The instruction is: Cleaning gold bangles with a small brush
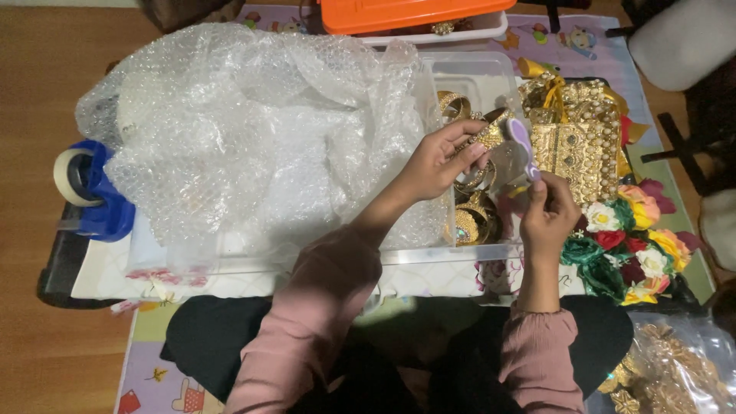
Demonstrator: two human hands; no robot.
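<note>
My left hand (438, 159) holds a gold ornament (487, 135) over a clear plastic box (475, 77) with gold bangles (469, 218) in it. My right hand (547, 215) pinches the handle of a small purple flat object (521, 142), held upright beside the ornament. Both hands are over the right end of the box. A big sheet of bubble wrap (245, 130) covers the left part of the box.
A blue tape dispenser (90, 192) lies at the left. A gold beaded headpiece (579, 138) and a bunch of fabric flowers (636, 245) sit at the right. An orange lid (406, 14) is at the top. A bag of gold pieces (675, 368) lies bottom right.
</note>
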